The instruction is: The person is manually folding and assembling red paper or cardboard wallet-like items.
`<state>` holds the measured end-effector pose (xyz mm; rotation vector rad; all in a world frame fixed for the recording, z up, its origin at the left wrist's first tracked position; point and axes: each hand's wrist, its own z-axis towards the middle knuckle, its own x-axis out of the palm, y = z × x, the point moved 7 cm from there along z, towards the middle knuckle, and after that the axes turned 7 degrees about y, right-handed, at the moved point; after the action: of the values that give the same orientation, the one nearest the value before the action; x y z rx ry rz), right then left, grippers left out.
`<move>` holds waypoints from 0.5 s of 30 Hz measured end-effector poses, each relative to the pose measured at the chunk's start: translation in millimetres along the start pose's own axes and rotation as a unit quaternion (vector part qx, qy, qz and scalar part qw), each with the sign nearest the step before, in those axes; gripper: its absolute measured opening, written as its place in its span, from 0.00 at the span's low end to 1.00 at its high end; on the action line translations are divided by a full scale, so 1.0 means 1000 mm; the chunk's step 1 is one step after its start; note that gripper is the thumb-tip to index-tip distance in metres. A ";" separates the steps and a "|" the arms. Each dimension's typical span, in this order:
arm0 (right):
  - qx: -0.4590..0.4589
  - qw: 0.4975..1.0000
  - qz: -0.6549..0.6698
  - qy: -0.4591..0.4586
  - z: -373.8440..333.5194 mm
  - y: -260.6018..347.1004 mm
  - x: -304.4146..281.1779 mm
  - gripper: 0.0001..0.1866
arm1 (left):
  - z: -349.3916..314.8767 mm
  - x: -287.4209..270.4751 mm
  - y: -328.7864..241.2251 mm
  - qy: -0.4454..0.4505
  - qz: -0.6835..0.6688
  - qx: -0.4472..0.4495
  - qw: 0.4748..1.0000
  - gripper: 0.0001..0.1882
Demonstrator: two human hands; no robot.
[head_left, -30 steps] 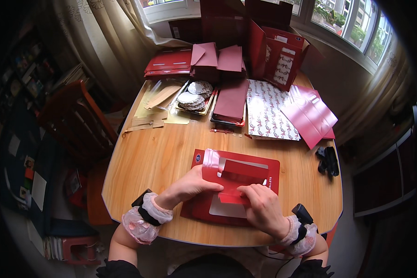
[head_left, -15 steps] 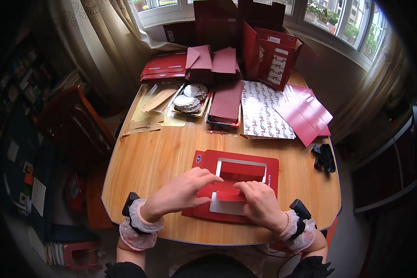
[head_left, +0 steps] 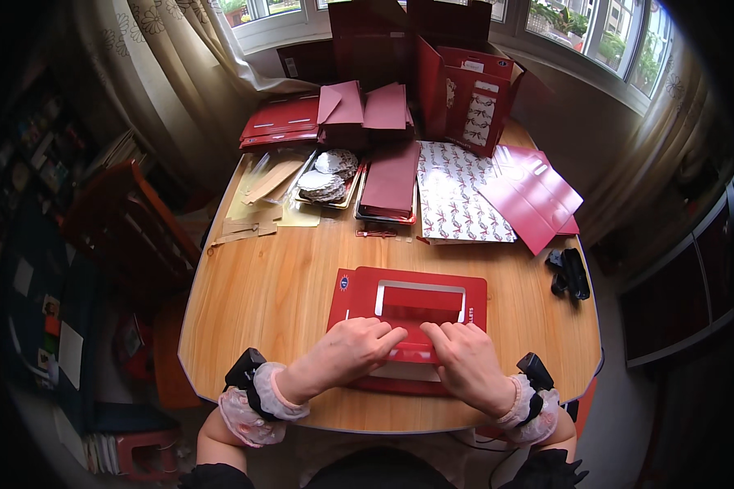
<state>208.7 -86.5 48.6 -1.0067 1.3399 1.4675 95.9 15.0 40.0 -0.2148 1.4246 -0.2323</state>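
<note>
In front of me a flat red cardboard piece with a white-edged rectangular window lies on the table. Folded red card stands up within that window, and its near part is a red card flap. My left hand pinches the flap's left end between thumb and fingers. At the other end my right hand pinches it the same way. Whether the flap joins the large piece is hidden by my hands. Both wrists wear frilled pinkish cuffs and black straps with small black boxes.
Along the far side stand tall red boxes, stacked dusky-red cards, round white pieces in a tray and brown paper strips. Patterned white sheets and glossy red sheets lie far right, above a black object.
My left hand has moved right and closed on the flap's left end; it was open and apart before. My right hand stays at the other end. The view has shifted slightly.
</note>
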 end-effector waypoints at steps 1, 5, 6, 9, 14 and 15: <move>0.015 1.000 -0.007 0.017 -0.001 -0.003 0.001 0.27 | -0.001 0.000 -0.001 0.001 0.000 0.000 1.000 0.22; 0.021 0.999 -0.002 0.033 -0.002 -0.008 0.001 0.26 | -0.001 0.000 0.002 0.011 -0.015 -0.027 0.999 0.21; 0.022 0.999 -0.002 0.040 -0.002 -0.010 0.002 0.25 | -0.001 0.001 0.003 0.019 -0.019 -0.035 0.999 0.20; 0.024 0.999 0.002 0.042 -0.003 -0.014 0.004 0.23 | 0.000 0.000 0.005 0.020 -0.030 -0.040 0.999 0.20; 0.018 0.999 0.047 0.006 -0.001 -0.020 -0.002 0.14 | -0.002 0.002 0.019 -0.007 -0.094 -0.078 0.993 0.19; 0.021 0.997 0.074 0.008 0.000 -0.025 -0.001 0.15 | -0.003 0.003 0.023 -0.017 -0.123 -0.088 0.988 0.19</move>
<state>233.2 -86.2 42.9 -0.9107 1.4761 1.5368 94.3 36.1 29.9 -0.5398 1.3845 -0.3040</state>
